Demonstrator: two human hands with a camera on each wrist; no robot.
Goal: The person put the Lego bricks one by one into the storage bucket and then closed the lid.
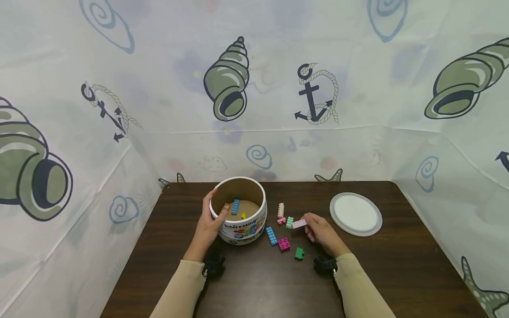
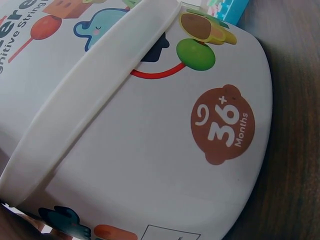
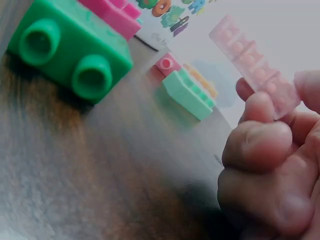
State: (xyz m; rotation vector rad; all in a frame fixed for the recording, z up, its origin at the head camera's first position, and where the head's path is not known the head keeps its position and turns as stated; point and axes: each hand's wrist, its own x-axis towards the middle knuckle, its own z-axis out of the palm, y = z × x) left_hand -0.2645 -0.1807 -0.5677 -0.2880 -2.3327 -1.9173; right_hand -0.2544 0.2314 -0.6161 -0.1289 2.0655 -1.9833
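A white round bucket (image 1: 243,232) with colourful print stands on the table, a blue brick (image 1: 235,206) and a small yellow brick (image 1: 243,216) inside it. My left hand (image 1: 208,223) grips its left rim, thumb over the edge. In the left wrist view the bucket's wall (image 2: 150,150) and pale handle (image 2: 85,95) fill most of the picture. Between thumb and fingers my right hand (image 1: 321,230) pinches a pale pink studded brick (image 3: 255,67). Close to it lie a mint green brick (image 1: 290,222), a small pink brick (image 1: 281,221) and a cream brick (image 1: 280,210).
Nearer me on the table (image 1: 254,287) are a blue brick (image 1: 271,236), a magenta brick (image 1: 284,244) and a dark green brick (image 1: 299,253). A white round lid (image 1: 355,213) lies flat at the right. A printed cloth (image 1: 278,154) hangs behind the table's far edge.
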